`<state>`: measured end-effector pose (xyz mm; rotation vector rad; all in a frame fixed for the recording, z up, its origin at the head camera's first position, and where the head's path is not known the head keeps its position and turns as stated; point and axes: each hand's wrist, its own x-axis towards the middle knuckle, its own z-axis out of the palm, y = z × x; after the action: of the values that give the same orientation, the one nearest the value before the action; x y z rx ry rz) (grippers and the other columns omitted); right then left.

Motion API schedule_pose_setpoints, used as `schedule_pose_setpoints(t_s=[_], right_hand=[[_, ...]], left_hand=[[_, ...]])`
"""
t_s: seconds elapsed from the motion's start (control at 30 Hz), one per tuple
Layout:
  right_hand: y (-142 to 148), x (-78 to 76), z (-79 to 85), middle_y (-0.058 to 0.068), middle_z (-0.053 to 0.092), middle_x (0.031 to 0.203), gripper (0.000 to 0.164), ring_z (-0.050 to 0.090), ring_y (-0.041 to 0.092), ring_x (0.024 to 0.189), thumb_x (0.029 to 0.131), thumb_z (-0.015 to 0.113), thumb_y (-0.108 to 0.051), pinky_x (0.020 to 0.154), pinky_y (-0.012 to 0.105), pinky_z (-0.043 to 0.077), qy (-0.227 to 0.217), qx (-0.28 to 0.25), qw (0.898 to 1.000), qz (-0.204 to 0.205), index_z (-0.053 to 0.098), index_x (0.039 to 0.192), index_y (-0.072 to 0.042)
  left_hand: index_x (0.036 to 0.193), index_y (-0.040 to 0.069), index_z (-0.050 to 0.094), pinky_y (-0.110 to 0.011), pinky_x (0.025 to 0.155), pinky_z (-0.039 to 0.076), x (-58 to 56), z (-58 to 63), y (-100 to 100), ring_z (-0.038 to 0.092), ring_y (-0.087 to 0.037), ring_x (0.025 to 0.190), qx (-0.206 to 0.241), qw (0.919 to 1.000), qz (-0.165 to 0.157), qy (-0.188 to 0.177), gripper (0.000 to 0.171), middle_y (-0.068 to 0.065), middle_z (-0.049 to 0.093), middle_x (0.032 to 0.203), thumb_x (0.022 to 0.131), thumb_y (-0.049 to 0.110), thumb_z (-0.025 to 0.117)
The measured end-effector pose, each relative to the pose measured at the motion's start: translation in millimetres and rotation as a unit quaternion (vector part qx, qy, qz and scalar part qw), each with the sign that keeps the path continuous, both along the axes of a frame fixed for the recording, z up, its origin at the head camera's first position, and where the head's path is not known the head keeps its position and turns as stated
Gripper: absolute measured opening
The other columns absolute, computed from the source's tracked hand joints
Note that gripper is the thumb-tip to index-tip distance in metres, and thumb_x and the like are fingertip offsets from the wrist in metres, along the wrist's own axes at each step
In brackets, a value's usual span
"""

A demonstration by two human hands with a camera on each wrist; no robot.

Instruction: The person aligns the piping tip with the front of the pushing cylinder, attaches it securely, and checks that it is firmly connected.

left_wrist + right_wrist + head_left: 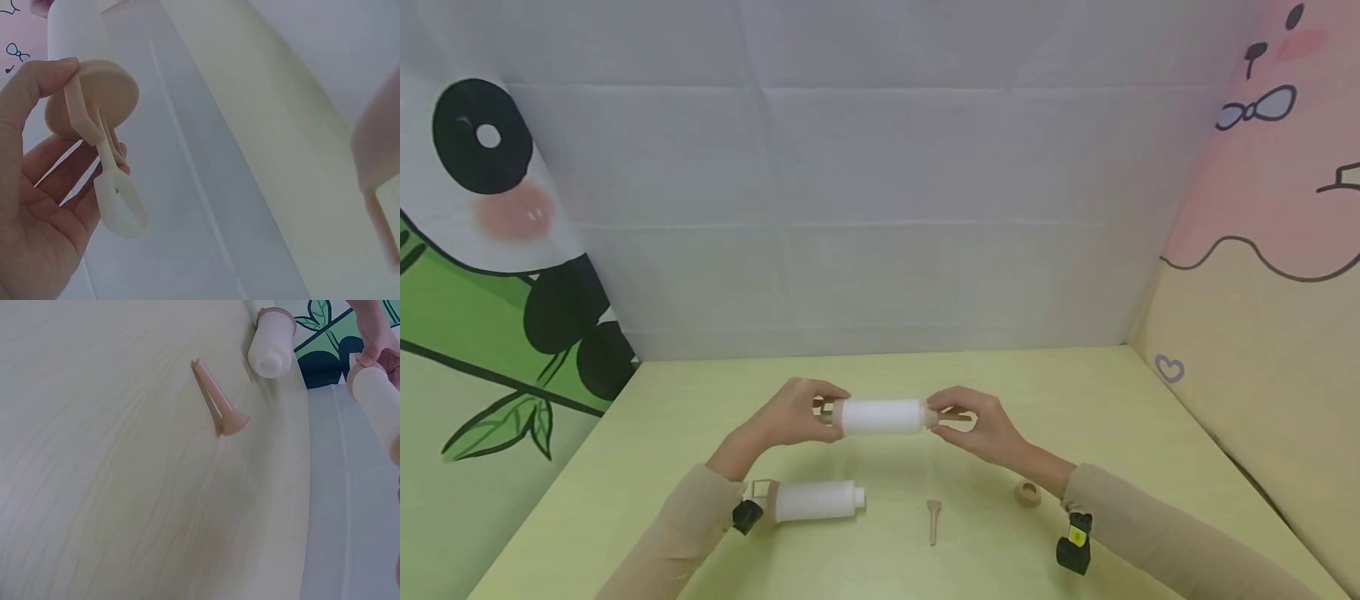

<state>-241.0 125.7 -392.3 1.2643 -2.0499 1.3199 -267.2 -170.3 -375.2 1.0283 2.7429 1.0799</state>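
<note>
A white bottle is held level above the table between both hands. My left hand grips its beige end cap, thumb on one side and fingers on the other. From that cap a bracket-shaped handle and a pale piece with an open loop stick out. My right hand pinches the beige fitting at the other end, where a thin rod shows by the palm. In the right wrist view the right hand is almost entirely out of frame.
A second white bottle with a beige handled cap lies on its side at the left. A beige flared nozzle lies in front, and a round beige cap sits near the right forearm. A plain cloth wall closes the back.
</note>
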Motion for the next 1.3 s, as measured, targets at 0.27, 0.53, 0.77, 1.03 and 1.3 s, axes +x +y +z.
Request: schedule_pose_setpoints(t_s=[0.27,0.53,0.77,1.03,1.3], right_hand=[[2,-1.5,-0.8,0.024,0.062,0.095,0.03,0.063,0.032,0.08,0.067,0.071,0.014,0.062,0.04,0.055,-0.01,0.009,1.0,-0.018,0.062,0.096,0.007],[1,-3.3,1.1,0.023,0.062,0.094,0.03,0.063,0.032,0.079,0.067,0.07,0.015,0.061,0.043,0.054,-0.002,0.005,1.0,-0.022,0.061,0.095,0.008],[0,-3.4,0.0,0.022,0.063,0.092,0.03,0.064,0.031,0.077,0.067,0.071,0.014,0.06,0.039,0.055,-0.002,0.006,1.0,-0.029,0.061,0.095,0.008],[-2,-4.6,-0.7,0.024,0.06,0.094,0.03,0.061,0.032,0.082,0.066,0.07,0.016,0.064,0.036,0.055,0.016,0.003,1.0,-0.018,0.061,0.094,0.009],[-2,-1.2,2.5,0.023,0.061,0.091,0.033,0.061,0.031,0.079,0.064,0.07,0.018,0.06,0.044,0.054,0.055,-0.003,0.998,-0.024,0.06,0.094,0.009]], left_hand=[[0.106,0.002,0.064,-0.022,0.071,0.052,3.8,-1.4,6,0.06,-0.018,0.091,-0.002,0.9986,0.025,0.046,0.04,-0.006,0.064,0.103,0.067,0.007,0.074],[0.105,0.005,0.065,-0.028,0.075,0.053,6.0,-2.6,6,0.056,-0.022,0.094,-0.019,0.9909,0.031,0.13,0.04,-0.006,0.064,0.104,0.067,0.01,0.077],[0.1,0.001,0.066,-0.034,0.074,0.053,10.7,-4.6,8,0.059,-0.023,0.092,-0.016,0.9723,0.026,0.232,0.04,-0.007,0.066,0.1,0.063,0.009,0.078],[0.097,0.001,0.066,-0.036,0.076,0.052,14.2,-8.5,7,0.06,-0.023,0.091,-0.022,0.9562,0.038,0.289,0.04,-0.007,0.067,0.098,0.061,0.01,0.078],[0.098,0.002,0.066,-0.036,0.076,0.053,18.4,-10.0,7,0.06,-0.023,0.091,-0.011,0.9496,0.04,0.311,0.043,-0.007,0.067,0.097,0.059,0.012,0.081]])
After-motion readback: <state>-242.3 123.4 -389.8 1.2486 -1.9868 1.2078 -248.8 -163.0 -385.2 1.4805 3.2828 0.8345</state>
